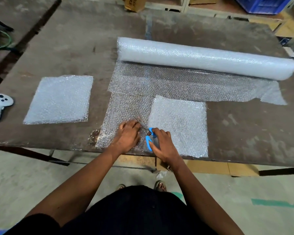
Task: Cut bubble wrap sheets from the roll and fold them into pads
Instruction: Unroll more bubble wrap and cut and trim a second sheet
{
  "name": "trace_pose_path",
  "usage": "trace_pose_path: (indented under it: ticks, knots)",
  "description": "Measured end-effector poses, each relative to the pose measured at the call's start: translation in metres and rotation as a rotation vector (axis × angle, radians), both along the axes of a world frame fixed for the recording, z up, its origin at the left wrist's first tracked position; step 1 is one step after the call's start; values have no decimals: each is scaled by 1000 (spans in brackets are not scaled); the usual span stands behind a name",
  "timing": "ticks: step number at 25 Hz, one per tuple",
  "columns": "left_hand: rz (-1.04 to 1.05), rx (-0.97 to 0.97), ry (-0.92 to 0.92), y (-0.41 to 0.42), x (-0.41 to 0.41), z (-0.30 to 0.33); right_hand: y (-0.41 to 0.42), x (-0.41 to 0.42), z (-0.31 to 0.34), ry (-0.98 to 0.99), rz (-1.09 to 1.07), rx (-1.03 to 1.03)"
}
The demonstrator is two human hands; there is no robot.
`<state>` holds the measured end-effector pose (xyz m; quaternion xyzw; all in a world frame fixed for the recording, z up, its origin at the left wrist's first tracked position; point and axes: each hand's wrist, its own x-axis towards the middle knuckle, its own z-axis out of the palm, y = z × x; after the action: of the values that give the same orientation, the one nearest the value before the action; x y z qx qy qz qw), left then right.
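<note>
Roll [205, 59] lies across the table [75, 39], long axis left-right, its sheet [126, 109] reaching the near edge. Left hand [127, 134] presses it flat; right hand [163, 146] fingers grip scissors [148, 138], blades pointing away-left. Pads [59, 99] flank.

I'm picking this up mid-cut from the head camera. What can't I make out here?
- Scissors blades: partly hidden by the left hand, so how far the cut runs is unclear.
- Right hand finger grip: fingers seen from behind.
- Cardboard box print: cut off by the top edge.
- Bubble wrap sheet near edge: under both hands.
</note>
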<state>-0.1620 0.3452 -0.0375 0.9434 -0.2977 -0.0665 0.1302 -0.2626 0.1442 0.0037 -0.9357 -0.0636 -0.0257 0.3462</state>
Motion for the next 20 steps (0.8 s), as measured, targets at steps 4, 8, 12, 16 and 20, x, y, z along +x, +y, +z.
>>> trace_pose_path:
  ticks: [4,8,12,16,20]
  knots:
    - [156,-137,15,-38,-4,15,-12,-11,-7,16,-161,100]
    - [375,-69,52,-79,-7,29,-29,-18,-11,64,-291,284]
    - [568,-224,327,-107,-4,33,-32,-20,0,18,-336,439]
    - [689,-751,839,-125,-2,50,-41,-23,6,-80,-446,432]
    - [602,-941,1218,-150,-6,101,-60,-22,17,-225,-548,404]
